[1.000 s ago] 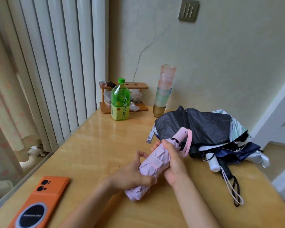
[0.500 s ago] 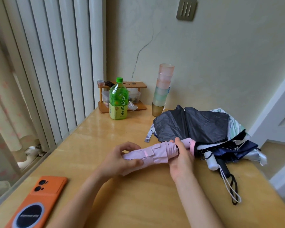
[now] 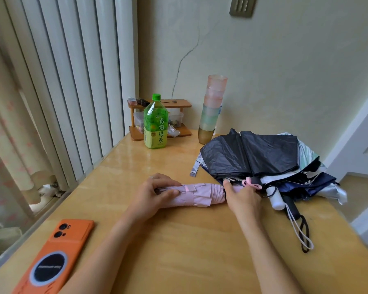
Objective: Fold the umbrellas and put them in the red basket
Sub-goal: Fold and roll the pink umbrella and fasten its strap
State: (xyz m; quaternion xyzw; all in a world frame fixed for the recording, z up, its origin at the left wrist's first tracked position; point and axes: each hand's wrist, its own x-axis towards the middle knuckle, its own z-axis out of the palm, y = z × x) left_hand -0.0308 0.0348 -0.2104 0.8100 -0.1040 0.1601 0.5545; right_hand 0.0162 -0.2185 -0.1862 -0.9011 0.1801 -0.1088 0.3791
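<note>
Now you hold the rolled pink umbrella (image 3: 202, 195) on the tabletop (image 3: 179, 240): left hand (image 3: 155, 194) curled round the tip end, right hand (image 3: 242, 198) gripping the handle end. Next, probably fasten its strap (image 3: 187, 188); the red basket isn't in view.

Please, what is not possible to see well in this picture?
Head view:
The red basket: outside the frame.
Handle of the pink umbrella: mostly covered by the right hand.
Number of umbrellas under the black umbrella: it covers them.
The orange phone: bottom edge cuts it off.
</note>
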